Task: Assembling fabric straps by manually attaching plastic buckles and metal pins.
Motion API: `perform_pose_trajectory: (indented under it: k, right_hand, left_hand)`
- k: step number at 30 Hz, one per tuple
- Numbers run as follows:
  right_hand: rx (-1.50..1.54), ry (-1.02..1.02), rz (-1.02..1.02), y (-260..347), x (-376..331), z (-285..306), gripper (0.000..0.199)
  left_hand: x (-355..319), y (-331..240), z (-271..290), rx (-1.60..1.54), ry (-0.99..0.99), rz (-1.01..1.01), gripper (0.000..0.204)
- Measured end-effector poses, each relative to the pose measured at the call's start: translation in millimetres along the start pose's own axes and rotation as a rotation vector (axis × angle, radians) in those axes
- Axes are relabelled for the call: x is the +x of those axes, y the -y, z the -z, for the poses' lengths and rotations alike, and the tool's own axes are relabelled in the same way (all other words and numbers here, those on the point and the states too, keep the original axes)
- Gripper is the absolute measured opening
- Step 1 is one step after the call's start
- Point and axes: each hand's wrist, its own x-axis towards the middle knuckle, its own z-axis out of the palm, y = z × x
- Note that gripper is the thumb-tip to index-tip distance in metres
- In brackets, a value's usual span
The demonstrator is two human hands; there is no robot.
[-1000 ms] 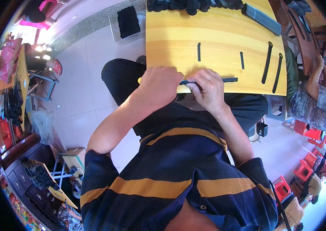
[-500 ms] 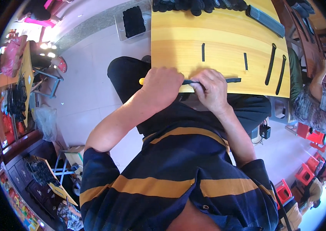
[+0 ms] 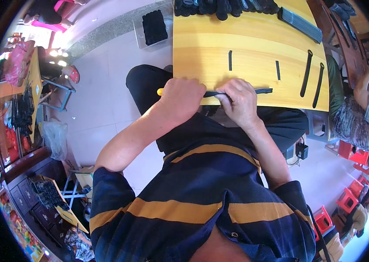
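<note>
At frame centre, the left hand (image 3: 183,97) is fisted around a yellow-handled tool (image 3: 160,91). The right hand (image 3: 239,101) pinches a long black rubber strip (image 3: 254,91) at the yellow wooden table's (image 3: 202,56) near edge. Risk: a slipping tool could nick the closely pinching fingers.

Black strip (image 3: 241,92): long, thin, flat, lying roughly level along the near edge of the yellow table (image 3: 202,56). Its right end pokes out free on the tabletop; the middle is pinched under the right hand (image 3: 239,102), and the left end runs into the closed left hand (image 3: 182,98). Yellow handle (image 3: 160,91) sticks out left of that fist, probably a small tool, blade hidden. Strip looks straight, not curled.
</note>
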Motion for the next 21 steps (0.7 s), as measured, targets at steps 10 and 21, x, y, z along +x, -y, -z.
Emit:
perform_pose_trajectory:
  k: [10, 21]
  right_hand:
    - [0.003, -0.010, -0.009, -15.9, 1.5, 9.7, 0.013]
    - [-0.007, -0.009, -0.001, -14.6, 1.6, 9.1, 0.013]
  left_hand:
    - [-16.4, 27.9, 0.5, -0.182, -0.152, 0.073, 0.009]
    - [-1.5, 10.3, -22.7, -0.296, -0.319, -0.015, 0.009]
